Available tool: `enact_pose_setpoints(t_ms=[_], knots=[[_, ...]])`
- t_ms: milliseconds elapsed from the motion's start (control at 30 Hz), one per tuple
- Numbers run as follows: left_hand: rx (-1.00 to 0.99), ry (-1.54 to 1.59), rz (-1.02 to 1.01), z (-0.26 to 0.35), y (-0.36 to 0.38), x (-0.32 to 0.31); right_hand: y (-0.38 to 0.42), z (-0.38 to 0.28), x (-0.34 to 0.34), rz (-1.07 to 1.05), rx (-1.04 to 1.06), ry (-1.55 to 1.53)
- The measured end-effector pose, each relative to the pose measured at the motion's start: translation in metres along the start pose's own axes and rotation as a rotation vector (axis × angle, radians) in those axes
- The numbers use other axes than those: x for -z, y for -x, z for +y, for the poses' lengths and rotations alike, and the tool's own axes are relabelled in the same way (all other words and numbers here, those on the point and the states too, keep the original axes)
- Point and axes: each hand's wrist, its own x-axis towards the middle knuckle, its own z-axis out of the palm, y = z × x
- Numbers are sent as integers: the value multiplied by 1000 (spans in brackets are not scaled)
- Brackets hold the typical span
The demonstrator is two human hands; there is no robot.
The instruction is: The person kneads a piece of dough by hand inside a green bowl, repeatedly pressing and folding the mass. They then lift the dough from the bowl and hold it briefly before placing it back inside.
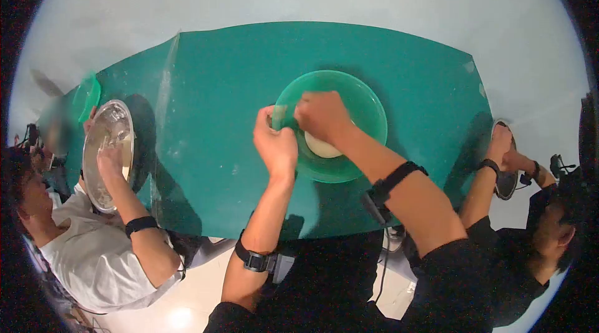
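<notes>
A green translucent bowl (365, 105) rests on the green table, with a pale round lump of dough (322, 146) at its bottom. My left hand (276, 146) grips the bowl's left rim, thumb and fingers on either side of the wall. Over the dough, inside the bowl, my right hand (323, 114) is closed in a fist, slightly blurred. Whether anything is within its fingers is hidden. Part of the dough lies out of sight under my right hand and forearm.
The green table (224, 83) has a clear sheet edge on its left. A person in white at left works in a metal bowl (93, 164), near another green bowl (91, 97). At right, a person in black has hands in a metal bowl (506, 186).
</notes>
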Motion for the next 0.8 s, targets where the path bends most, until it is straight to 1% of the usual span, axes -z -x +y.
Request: enact_pose_setpoints(t_ms=[67, 167, 233, 300, 367, 467, 567, 667, 767, 800], knots=[[-6, -2, 3, 1, -1, -1, -4, 0, 3, 71, -77, -26], [-16, 9, 27, -8, -2, -5, 2, 5, -11, 166, -14, -83], [1, 15, 70, -10, -6, -5, 12, -1, -4, 330, -6, -134], [12, 14, 73, -4, -5, -3, 24, -3, 2, 358, 98, -227], [-6, -12, 69, -4, -4, -2, 42, 9, 12, 264, 270, -336], [-47, -57, 62, -22, -10, -5, 60, 18, 31, -376, -97, -492], [-51, -76, 67, -28, -11, -4, 49, 2, 60, -516, -277, -401], [-69, -104, 57, -22, -12, -6, 39, -18, 69, -534, -249, -170], [-70, -80, 53, -28, -11, -6, 60, -9, 26, -110, 109, 151], [-72, -77, 59, -26, -9, -6, 65, -5, 27, -69, 179, 108]])
